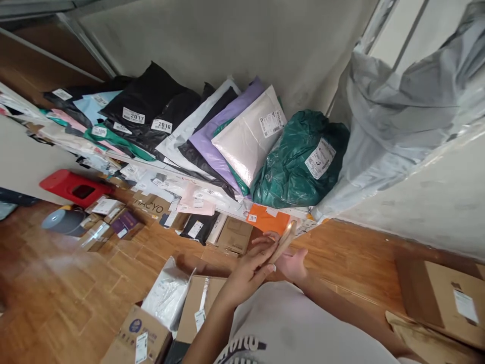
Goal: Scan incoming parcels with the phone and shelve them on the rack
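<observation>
My left hand [252, 270] grips a slim, flat phone [282, 245] with a tan-gold edge. The phone is seen nearly edge-on, so its screen is hidden from me. Just behind it is my right hand [294, 265], palm turned up and thumb stretched out. Its fingers are partly covered by the phone and my left hand, and I cannot tell whether they touch the phone. Beyond both hands, an orange parcel [267, 218] sits on the lower level, below a crumpled green parcel [299, 162] on the shelf.
Along the shelf lean black parcels [147, 101], a purple parcel [223, 131] and a white parcel [248, 136]. A grey plastic sheet [394, 111] hangs at right. Cardboard boxes [140, 331] stand on the wooden floor [76, 273], with a red stool [76, 187] at left.
</observation>
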{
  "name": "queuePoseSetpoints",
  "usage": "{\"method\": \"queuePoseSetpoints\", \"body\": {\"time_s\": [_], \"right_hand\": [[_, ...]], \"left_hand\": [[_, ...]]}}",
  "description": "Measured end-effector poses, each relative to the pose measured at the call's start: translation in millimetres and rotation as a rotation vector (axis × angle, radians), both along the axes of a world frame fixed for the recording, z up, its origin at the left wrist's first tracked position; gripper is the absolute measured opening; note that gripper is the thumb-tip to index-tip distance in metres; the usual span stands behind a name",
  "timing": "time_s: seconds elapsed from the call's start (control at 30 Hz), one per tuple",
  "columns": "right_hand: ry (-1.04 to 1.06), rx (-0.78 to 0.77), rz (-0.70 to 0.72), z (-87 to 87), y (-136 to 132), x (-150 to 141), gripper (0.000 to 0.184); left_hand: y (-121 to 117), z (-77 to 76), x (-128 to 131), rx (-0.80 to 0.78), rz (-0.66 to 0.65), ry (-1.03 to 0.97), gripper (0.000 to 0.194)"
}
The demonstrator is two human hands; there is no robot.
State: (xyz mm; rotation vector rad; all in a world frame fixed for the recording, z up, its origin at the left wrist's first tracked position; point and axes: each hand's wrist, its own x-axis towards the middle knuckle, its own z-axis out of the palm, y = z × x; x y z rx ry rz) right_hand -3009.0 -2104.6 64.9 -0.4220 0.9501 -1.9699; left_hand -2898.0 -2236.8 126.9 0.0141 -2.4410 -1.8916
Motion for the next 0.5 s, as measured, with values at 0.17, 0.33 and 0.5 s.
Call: {"method": "queuePoseSetpoints", "body": {"time_s": [0.17,0.33,0.5], "right_hand": [[0.001,0.021,0.052,-2.6,3.2,-6.3,0.107],[0.001,0.147,0.029,-16.2,8.7,-7.7,0.108],[0.157,0.459,-0.063,-44.6,6.3,1.6,0.111]], "left_hand": [[-6.2,-6.7,-5.9,0.03,-0.039,0.022,0.049],[-17.9,-26.6,-12.9,0.135,-0.074,0.016,0.049],[-24.7,-62.6,-12.7,0.364,0.002,-0.094,0.049]]}}
